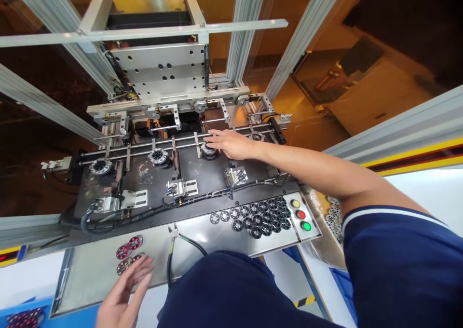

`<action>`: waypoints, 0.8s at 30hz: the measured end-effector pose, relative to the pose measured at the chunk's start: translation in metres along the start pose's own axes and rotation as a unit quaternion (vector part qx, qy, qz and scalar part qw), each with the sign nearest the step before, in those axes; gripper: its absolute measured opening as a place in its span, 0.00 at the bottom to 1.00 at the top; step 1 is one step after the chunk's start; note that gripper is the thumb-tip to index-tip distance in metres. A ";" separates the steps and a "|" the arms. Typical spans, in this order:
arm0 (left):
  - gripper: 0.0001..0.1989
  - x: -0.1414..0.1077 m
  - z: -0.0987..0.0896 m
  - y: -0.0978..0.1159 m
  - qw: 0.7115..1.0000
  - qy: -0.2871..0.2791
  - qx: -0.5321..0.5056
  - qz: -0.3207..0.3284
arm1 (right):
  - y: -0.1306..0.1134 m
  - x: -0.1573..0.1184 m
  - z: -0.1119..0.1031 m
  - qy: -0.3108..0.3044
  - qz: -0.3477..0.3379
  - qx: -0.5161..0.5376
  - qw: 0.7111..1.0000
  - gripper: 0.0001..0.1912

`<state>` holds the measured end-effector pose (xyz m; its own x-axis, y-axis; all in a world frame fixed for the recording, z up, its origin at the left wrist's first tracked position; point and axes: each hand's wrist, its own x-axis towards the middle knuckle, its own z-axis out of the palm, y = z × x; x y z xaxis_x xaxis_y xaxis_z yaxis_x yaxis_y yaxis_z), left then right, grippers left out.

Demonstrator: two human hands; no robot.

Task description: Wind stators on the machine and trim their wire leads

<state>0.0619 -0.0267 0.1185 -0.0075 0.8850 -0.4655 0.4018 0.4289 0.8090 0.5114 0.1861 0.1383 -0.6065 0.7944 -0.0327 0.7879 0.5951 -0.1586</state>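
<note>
My right hand (233,144) reaches across the machine to the third fixture from the left. Its fingers are stretched out and slightly apart, touching the top of a round slotted motor core (209,148) there; the thumb is hidden. Similar cores sit on the other fixtures: one at the far left (101,166), one second from left (158,157) and one at the right (256,137). My left hand (128,292) is open at the lower left, fingers spread, beside copper-wound motor stators (124,266) on the metal ledge. The fingertips partly cover one stator.
Side cutters (174,232) lie on the ledge (94,280). Several rows of dark slotted cores (265,217) stand near yellow, red and green buttons (300,214). Metal arms (177,116) and cables (137,218) cross the machine. A plastic-lined bin (333,222) holds more cores.
</note>
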 end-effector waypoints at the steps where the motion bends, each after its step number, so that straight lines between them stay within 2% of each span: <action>1: 0.30 -0.002 -0.003 -0.004 1.000 0.009 -0.001 -0.004 | 0.001 -0.004 0.001 -0.010 -0.013 -0.007 1.000 0.30; 4: 0.29 -0.009 0.000 -0.013 1.000 0.017 -0.003 -0.008 | 0.006 -0.008 0.006 -0.029 -0.035 -0.028 0.999 0.34; 8: 0.26 -0.015 0.019 -0.017 0.999 0.012 -0.003 0.030 | 0.005 -0.007 0.009 -0.028 -0.039 -0.052 0.998 0.33; 13: 0.25 -0.009 0.033 -0.011 0.993 -0.074 0.042 0.084 | -0.010 0.003 -0.003 0.005 -0.027 -0.061 0.998 0.21; 16: 0.25 -0.003 0.036 -0.008 0.985 -0.125 0.074 0.093 | -0.030 -0.007 -0.014 0.070 0.014 -0.065 0.995 0.22; 18: 0.26 -0.002 0.037 -0.009 0.982 -0.138 0.090 0.096 | -0.054 -0.036 -0.015 0.159 0.052 -0.064 0.984 0.23; 20: 0.26 -0.001 0.038 -0.011 0.980 -0.142 0.096 0.097 | -0.089 -0.083 -0.003 0.280 0.085 -0.042 0.955 0.21; 21: 0.27 0.000 0.040 -0.012 0.980 -0.144 0.097 0.095 | -0.109 -0.111 0.007 0.322 0.103 -0.024 0.941 0.21; 22: 0.27 0.000 0.041 -0.012 0.980 -0.147 0.100 0.091 | -0.130 -0.140 0.021 0.344 0.127 -0.006 0.930 0.21; 24: 0.27 0.002 0.047 -0.009 0.979 -0.155 0.105 0.086 | -0.170 -0.191 0.055 0.341 0.162 0.003 0.926 0.17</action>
<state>0.1013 -0.0375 0.0934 0.3414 0.8296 -0.4418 0.5529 0.2029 0.8082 0.4871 -0.0732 0.1168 -0.1290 0.8239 0.5519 0.9150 0.3135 -0.2541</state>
